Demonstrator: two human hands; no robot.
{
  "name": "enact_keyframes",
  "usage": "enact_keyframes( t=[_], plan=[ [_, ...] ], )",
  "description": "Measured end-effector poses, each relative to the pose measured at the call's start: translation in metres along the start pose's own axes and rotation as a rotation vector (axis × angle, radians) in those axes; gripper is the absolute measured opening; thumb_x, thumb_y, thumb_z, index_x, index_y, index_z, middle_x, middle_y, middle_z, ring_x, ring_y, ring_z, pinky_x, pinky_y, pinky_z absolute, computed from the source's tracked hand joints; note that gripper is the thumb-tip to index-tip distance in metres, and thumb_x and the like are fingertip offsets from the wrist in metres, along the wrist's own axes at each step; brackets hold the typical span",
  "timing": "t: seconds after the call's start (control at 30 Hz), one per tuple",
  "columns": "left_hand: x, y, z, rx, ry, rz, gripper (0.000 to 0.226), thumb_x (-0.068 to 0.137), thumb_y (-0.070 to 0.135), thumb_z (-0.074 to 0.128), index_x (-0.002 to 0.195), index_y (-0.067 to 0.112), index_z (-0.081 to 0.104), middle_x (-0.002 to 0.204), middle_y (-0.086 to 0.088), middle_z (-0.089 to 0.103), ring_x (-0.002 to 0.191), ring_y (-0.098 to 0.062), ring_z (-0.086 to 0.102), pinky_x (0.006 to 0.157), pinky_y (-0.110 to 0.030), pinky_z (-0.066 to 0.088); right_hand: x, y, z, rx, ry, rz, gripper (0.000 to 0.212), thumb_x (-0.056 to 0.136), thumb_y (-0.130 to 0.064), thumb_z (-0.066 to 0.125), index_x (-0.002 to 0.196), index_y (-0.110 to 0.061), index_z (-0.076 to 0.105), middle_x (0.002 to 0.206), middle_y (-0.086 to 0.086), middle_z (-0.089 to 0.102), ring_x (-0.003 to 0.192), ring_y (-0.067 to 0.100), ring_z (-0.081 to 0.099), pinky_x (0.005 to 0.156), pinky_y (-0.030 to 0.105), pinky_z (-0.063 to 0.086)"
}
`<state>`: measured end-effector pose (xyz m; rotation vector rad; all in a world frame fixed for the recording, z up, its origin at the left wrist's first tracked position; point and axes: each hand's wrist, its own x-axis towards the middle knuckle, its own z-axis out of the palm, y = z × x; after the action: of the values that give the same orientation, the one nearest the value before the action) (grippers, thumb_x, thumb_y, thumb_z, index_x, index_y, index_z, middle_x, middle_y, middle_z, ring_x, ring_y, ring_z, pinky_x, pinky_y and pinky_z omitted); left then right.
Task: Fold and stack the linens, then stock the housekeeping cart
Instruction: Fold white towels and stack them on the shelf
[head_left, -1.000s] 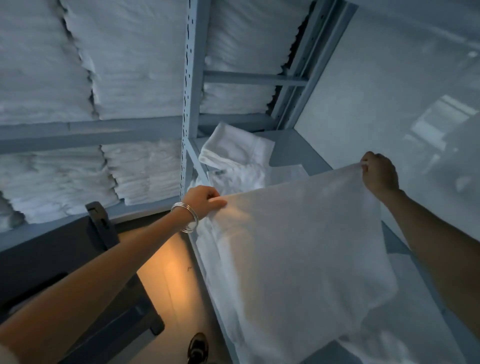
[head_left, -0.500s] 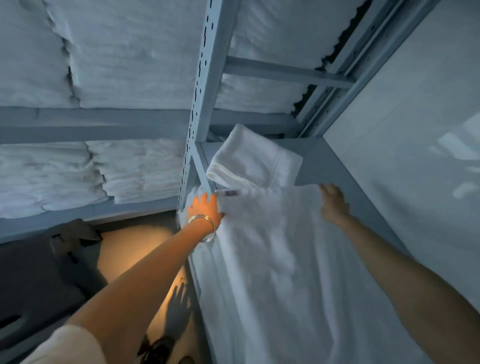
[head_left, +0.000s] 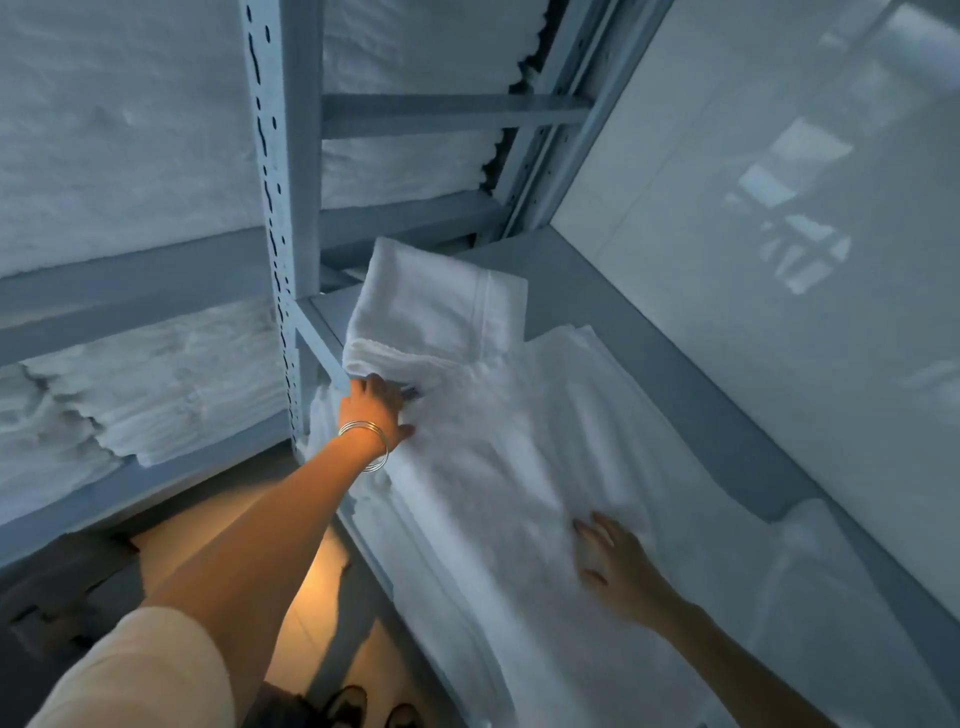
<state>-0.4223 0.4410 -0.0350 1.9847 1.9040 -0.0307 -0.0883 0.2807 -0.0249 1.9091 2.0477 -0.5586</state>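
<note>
At the near end of the shelf (head_left: 691, 374), the right hand (head_left: 618, 566) is laid flat on the white towel (head_left: 498, 483). Its fingers are spread and nothing is pinched, so the cloth is likely being smoothed or held still for the next fold. The towel is spread long along the shelf, from the near end toward the far end, and its left side hangs over the left edge.

Farther along, the left hand (head_left: 376, 410) is set on the towel by the left edge, close to the metal post (head_left: 283, 218). Two thin bangles (head_left: 366, 439) are worn on that wrist. Its fingertips are hidden in the cloth, so it cannot be told if this grip is pinching a corner or only pressing.

Beyond it, a folded towel (head_left: 436, 312) is kept at the far left corner, perhaps as the start of a stack.

The near end of the towel is cut off from view. No cart can be made out for sure.
</note>
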Motion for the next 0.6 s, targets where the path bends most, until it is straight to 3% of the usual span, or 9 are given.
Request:
enact_keyframes(
  t=[0.13,0.2,0.27,0.37,0.47,0.53,0.6],
  plan=[
    [0.002,-0.004,0.0,-0.001,-0.039,0.106,0.047,0.088,0.042,0.058,0.132,0.027,0.051,0.134,-0.011,0.042,0.125,-0.032,0.037,0.097,-0.04,0.042,-0.021,-0.009,0.006,0.021,0.072,0.075,0.06,0.096,-0.026,0.049,0.148,-0.02,0.02,0.155,0.005,0.015,0.143,0.02,0.017,0.114,0.026,0.017],
    [0.006,-0.012,-0.001,-0.012,-0.122,0.114,0.056,0.09,0.048,0.053,0.142,0.039,0.036,0.14,-0.014,0.043,0.127,-0.034,0.039,0.102,-0.041,0.04,-0.037,-0.025,0.014,0.038,0.129,0.108,0.055,0.093,-0.019,0.052,0.144,-0.018,0.032,0.15,0.009,0.025,0.138,0.028,0.028,0.11,0.032,0.029],
    [0.009,-0.015,-0.004,-0.084,-0.149,0.097,0.058,0.09,0.049,0.053,0.143,0.039,0.033,0.144,-0.014,0.042,0.128,-0.036,0.041,0.104,-0.042,0.039,-0.055,-0.04,0.033,0.069,0.247,0.004,0.055,0.078,-0.019,0.065,0.13,-0.017,0.047,0.137,0.009,0.041,0.123,0.031,0.047,0.094,0.036,0.049],
    [0.005,-0.01,-0.012,-0.269,-0.109,0.101,0.053,0.092,0.037,0.057,0.14,0.019,0.044,0.139,-0.017,0.047,0.125,-0.036,0.046,0.101,-0.04,0.038,-0.076,-0.058,0.057,0.014,0.12,-0.025,0.087,0.043,-0.053,0.08,0.121,-0.03,0.048,0.126,-0.003,0.051,0.116,0.021,0.054,0.073,0.041,0.058],
    [0.002,-0.007,-0.017,-0.385,-0.083,0.036,0.041,0.089,0.025,0.063,0.12,-0.001,0.059,0.117,-0.024,0.061,0.099,-0.035,0.056,0.085,-0.039,0.044,-0.088,-0.058,0.074,-0.043,-0.044,0.127,0.139,0.012,-0.074,0.075,0.139,-0.029,0.041,0.136,0.0,0.053,0.118,0.026,0.058,0.074,0.055,0.052],
    [-0.001,-0.008,-0.016,-0.375,-0.115,-0.025,0.038,0.088,0.026,0.064,0.113,-0.003,0.062,0.106,-0.023,0.064,0.088,-0.032,0.056,0.078,-0.037,0.044,-0.094,-0.055,0.076,-0.097,-0.051,0.16,0.152,0.009,-0.075,0.075,0.146,-0.03,0.026,0.143,-0.001,0.046,0.122,0.03,0.053,0.075,0.059,0.049],
    [-0.006,-0.008,-0.017,-0.356,-0.171,-0.017,0.041,0.087,0.025,0.066,0.118,-0.002,0.06,0.111,-0.023,0.063,0.099,-0.036,0.057,0.083,-0.037,0.044,-0.097,-0.048,0.074,-0.079,-0.04,0.151,0.15,0.017,-0.073,0.076,0.148,-0.035,0.014,0.146,-0.003,0.04,0.126,0.03,0.049,0.075,0.059,0.049]
  ],
)
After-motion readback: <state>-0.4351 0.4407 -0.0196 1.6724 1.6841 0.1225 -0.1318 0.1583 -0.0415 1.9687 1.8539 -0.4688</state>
